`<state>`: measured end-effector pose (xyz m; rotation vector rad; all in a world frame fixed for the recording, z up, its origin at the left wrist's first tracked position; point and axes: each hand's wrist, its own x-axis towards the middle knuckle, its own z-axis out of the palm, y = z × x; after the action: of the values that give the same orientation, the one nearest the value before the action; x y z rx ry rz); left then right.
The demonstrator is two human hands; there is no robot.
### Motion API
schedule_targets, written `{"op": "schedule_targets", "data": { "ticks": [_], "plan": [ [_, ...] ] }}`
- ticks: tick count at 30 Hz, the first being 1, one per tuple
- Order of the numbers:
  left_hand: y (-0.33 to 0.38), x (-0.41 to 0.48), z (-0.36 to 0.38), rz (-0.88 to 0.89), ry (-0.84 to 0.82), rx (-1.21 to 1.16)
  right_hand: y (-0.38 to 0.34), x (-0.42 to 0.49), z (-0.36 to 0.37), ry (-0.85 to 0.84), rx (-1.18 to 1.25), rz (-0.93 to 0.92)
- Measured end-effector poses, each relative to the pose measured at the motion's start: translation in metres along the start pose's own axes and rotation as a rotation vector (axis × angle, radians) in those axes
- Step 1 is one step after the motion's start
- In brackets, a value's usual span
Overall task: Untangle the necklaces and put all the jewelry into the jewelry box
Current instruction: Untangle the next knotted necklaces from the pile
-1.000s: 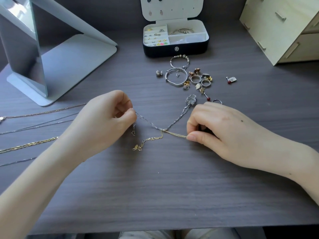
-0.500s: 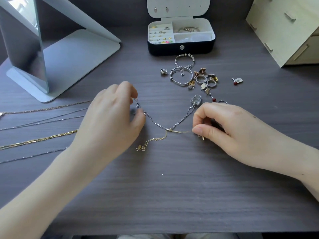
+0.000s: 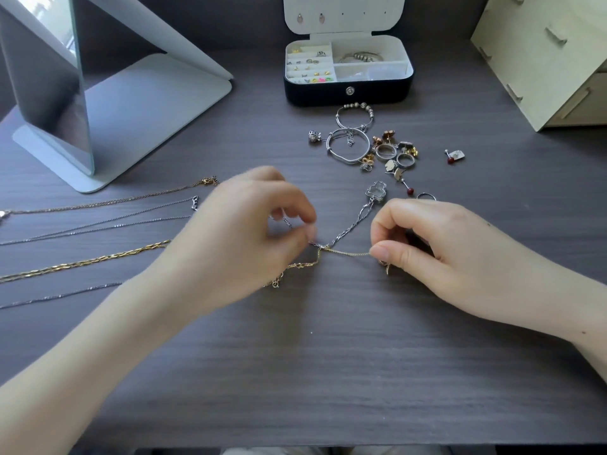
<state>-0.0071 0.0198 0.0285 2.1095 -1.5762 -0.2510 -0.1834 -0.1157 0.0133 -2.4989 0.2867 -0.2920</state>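
Jewelry box (image 3: 328, 93): black outside and white inside, it stands at the far middle of the table with its lid (image 3: 345, 14) up.
Box, left compartment: padded rows hold small studs and rings, some gold and some pink, green and yellow.
Box, right compartments: a beaded bracelet (image 3: 359, 56) lies in the back one. I cannot tell what is in the front one.
Tangle: a silver chain (image 3: 348, 229) and a gold chain (image 3: 348, 252) cross at a knot (image 3: 323, 247) on the table between the two hands.
Silver chain: its long axis slants from the knot up and right, ending at a clear pendant (image 3: 376, 192) that points toward the loose jewelry.
Gold chain: it is stretched nearly level from the knot to the right, and its other end trails down and left to a clasp (image 3: 276, 284).
Left hand (image 3: 236, 238): blurred, with thumb and forefinger closed in a narrow pinch on the silver chain just left of the knot.
Right hand (image 3: 437, 247): thumb and forefinger pinch the gold chain's right end and the other fingers are curled.
Sorted necklaces: a rose-gold chain (image 3: 115, 201), a braided gold chain (image 3: 82, 262) and thin silver ones lie apart at the left, running left to right.
Loose jewelry: bangles (image 3: 348, 146), rings (image 3: 384, 151) and earrings are clustered just in front of the box, with a red-bead stud (image 3: 455, 156) off to the right.
Surface: a dark grey wood-grain table (image 3: 328, 356).
Room: a standing mirror (image 3: 49, 87) is at the back left and a pale wooden drawer cabinet (image 3: 542, 54) at the back right.
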Motion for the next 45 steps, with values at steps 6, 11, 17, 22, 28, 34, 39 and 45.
{"op": "schedule_targets", "data": {
  "ticks": [6,11,17,22,28,34,39,45],
  "plan": [
    [0.008,-0.002,0.011,-0.007,-0.087,-0.002,-0.002,-0.001,-0.002,-0.016,0.092,0.027],
    [0.017,-0.002,0.01,0.009,-0.105,0.092,-0.001,-0.002,-0.002,-0.039,-0.004,-0.057],
    [0.022,-0.001,0.007,-0.011,-0.202,0.11,0.011,0.016,-0.003,0.2,-0.475,-0.197],
    [0.017,-0.001,0.006,-0.049,-0.225,0.062,0.017,0.033,0.001,0.191,-0.672,-0.358],
    [0.012,-0.002,0.003,-0.086,-0.186,-0.077,0.02,0.038,0.003,0.086,-0.715,-0.428],
    [0.004,-0.001,-0.001,-0.101,-0.192,-0.243,0.016,0.036,0.006,0.073,-0.387,-0.34],
    [-0.001,0.002,-0.003,-0.081,-0.241,-0.348,0.009,0.03,-0.001,0.044,-0.055,-0.153],
    [-0.004,0.002,-0.003,-0.066,-0.242,-0.416,-0.008,0.029,-0.011,-0.027,0.112,-0.008]
  ]
}}
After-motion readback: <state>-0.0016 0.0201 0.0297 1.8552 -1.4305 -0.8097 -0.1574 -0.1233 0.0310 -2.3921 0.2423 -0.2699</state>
